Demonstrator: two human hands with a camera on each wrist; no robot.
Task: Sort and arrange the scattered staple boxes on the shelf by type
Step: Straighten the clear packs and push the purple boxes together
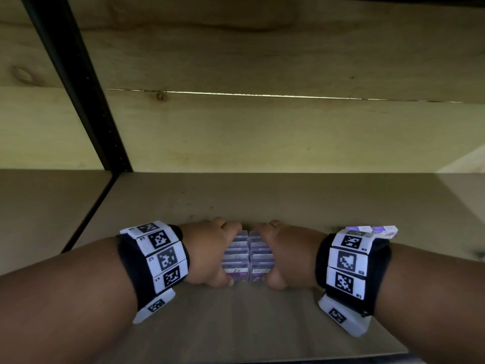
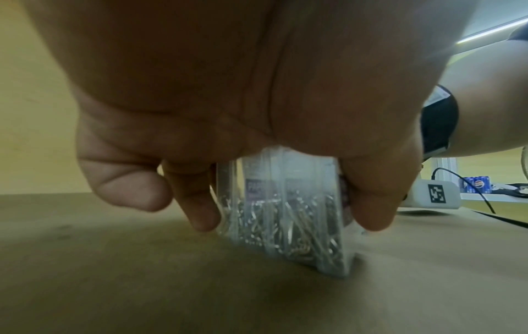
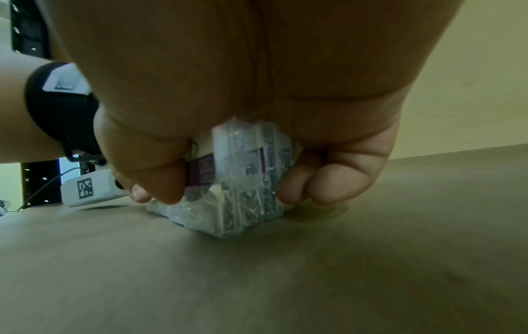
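Two short rows of clear plastic staple boxes with purple labels stand side by side on the wooden shelf [image 1: 262, 195]. My left hand [image 1: 210, 254] grips the left row [image 1: 235, 254], thumb at the near end and fingers curled over the far end. My right hand [image 1: 286, 254] grips the right row [image 1: 261, 254] the same way. The two rows touch in the middle. Up close, the left row [image 2: 285, 214] and the right row [image 3: 243, 187] show silvery metal pieces inside and rest on the shelf board.
A few white and purple boxes [image 1: 372, 230] lie on the shelf behind my right wrist. A black upright post [image 1: 78, 88] stands at the left. A wooden back panel [image 1: 262, 132] closes the shelf, and another board runs overhead.
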